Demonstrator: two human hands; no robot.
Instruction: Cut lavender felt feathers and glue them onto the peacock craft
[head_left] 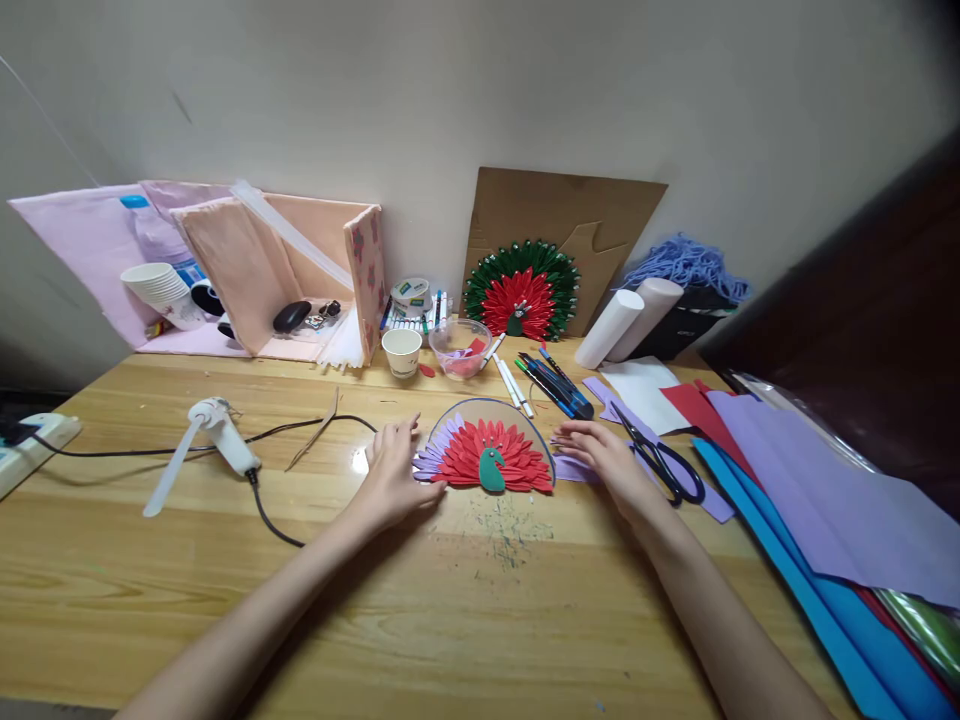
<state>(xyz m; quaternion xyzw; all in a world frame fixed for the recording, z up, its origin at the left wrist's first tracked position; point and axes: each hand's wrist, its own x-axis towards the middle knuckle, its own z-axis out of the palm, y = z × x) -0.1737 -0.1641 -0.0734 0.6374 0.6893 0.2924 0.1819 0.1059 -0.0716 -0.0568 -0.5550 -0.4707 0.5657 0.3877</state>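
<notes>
A peacock craft (499,455) lies flat on the wooden table, with red petal-shaped pieces, a green bird body in the middle and purple pieces along its left side. Bare cardboard with a dark curved outline shows at its top and right. My left hand (394,465) rests at the craft's left edge, fingers apart, thumb by the lower corner. On the other side, my right hand (604,460) lies with fingers stretched out over a purple foam sheet (576,470), just off the craft's right edge. Black-handled scissors (660,460) lie right of that hand.
A glue gun (225,437) with its cord lies at left. Behind are a paper cup (402,353), a clear bowl (460,350), markers (514,385), a box cutter (559,388) and a finished peacock picture (525,290) against the wall. Foam sheets (832,490) cover the right side.
</notes>
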